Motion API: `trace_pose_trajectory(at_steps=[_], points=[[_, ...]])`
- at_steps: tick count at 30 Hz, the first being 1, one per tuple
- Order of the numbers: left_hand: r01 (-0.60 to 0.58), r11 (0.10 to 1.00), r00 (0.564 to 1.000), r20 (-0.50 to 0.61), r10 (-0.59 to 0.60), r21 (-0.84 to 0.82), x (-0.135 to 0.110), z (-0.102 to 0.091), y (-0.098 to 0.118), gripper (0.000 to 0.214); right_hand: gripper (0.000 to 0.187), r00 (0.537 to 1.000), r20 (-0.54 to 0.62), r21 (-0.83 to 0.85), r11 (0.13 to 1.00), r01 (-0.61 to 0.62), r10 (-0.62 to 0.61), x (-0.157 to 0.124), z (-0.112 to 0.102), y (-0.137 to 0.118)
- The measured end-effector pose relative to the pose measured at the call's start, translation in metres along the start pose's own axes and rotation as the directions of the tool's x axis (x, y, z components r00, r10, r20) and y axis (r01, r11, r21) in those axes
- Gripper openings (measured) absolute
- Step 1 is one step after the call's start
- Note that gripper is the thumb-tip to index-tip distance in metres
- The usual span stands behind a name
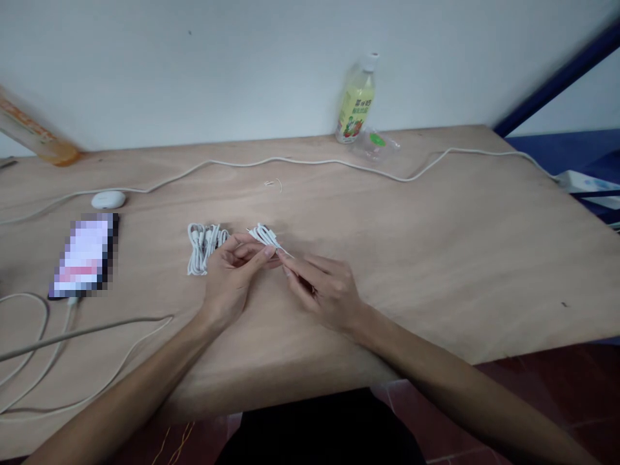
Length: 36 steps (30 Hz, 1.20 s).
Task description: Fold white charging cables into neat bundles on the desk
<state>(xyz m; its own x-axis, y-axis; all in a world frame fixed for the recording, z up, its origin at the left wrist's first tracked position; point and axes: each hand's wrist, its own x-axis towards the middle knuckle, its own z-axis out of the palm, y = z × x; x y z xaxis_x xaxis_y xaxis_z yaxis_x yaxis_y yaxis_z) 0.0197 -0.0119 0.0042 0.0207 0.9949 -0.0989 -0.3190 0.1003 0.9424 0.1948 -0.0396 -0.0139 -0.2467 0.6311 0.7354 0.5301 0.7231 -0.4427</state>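
Small cable bundle (264, 236): white, folded short, held just above the table (436, 258) about midway between the left and right edges, a little nearer the near edge than the far one.

- Long axis runs from far-left to near-right. A thin white strand (287, 252) sticks out of its near-right end; cannot tell whether it is a tie or the cable's own end.
- Left hand (230, 271): closed around the bundle's near-left part, thumb and fingertips pinching it. This hand carries it.
- Right hand (322, 287): thumb and forefinger pinched on the strand, touching the bundle only through it. The other fingers are loosely curled.
- Second bundle (203, 245): same kind, lying flat just left of the left hand, untouched.
- Surface: bare plywood. Phone (87, 255) near the left edge, with a cable plugged in. White case (108, 200) beyond it. Long cable (290, 161) runs along the far edge. Bottle (357, 100) stands at the far edge against the wall.
- Room: pale wall, blue frame (557, 77) at the far-right corner, red tiled floor (557, 381).
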Motion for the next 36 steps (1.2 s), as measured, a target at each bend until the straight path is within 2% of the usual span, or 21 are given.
trace_pose_trajectory(at_steps=[4, 8, 12, 17, 20, 23, 29, 36], points=[[-0.008, 1.0, 1.0, 0.011, 0.008, 0.015, -0.001, 0.0, 0.002, 0.04, 0.032, 0.999, -0.002, 0.019, 0.999, -0.046, 0.046, -0.001, -0.002, 0.0], [0.017, 1.0, 0.999, 0.035, -0.017, 0.013, -0.002, 0.001, 0.005, 0.043, 0.029, 0.972, 0.048, 0.127, 0.964, -0.232, 0.228, 0.001, -0.007, -0.001], [0.032, 0.999, 0.998, 0.061, -0.031, -0.014, -0.002, 0.003, 0.005, 0.045, 0.025, 0.917, 0.087, 0.233, 0.887, -0.399, 0.39, 0.006, -0.011, -0.004], [0.065, 0.997, 0.993, 0.106, -0.06, -0.043, -0.002, 0.003, 0.003, 0.044, 0.016, 0.811, 0.137, 0.365, 0.732, -0.575, 0.569, 0.012, -0.01, -0.003], [0.09, 0.995, 0.99, 0.109, -0.084, -0.048, -0.002, 0.003, 0.003, 0.042, 0.015, 0.757, 0.236, 0.415, 0.642, -0.645, 0.609, 0.014, -0.01, 0.0], [0.121, 0.992, 0.988, 0.101, -0.116, -0.04, -0.003, 0.002, 0.003, 0.043, 0.017, 0.729, 0.305, 0.429, 0.595, -0.68, 0.613, 0.014, -0.009, 0.001], [0.145, 0.989, 0.984, 0.105, -0.145, 0.012, -0.003, 0.003, 0.004, 0.048, 0.018, 0.73, 0.327, 0.434, 0.591, -0.68, 0.6, 0.013, -0.007, 0.0], [0.118, 0.991, 0.987, 0.106, -0.124, 0.06, -0.004, 0.002, 0.003, 0.051, 0.019, 0.797, 0.262, 0.296, 0.741, -0.603, 0.544, 0.011, -0.009, -0.002]])
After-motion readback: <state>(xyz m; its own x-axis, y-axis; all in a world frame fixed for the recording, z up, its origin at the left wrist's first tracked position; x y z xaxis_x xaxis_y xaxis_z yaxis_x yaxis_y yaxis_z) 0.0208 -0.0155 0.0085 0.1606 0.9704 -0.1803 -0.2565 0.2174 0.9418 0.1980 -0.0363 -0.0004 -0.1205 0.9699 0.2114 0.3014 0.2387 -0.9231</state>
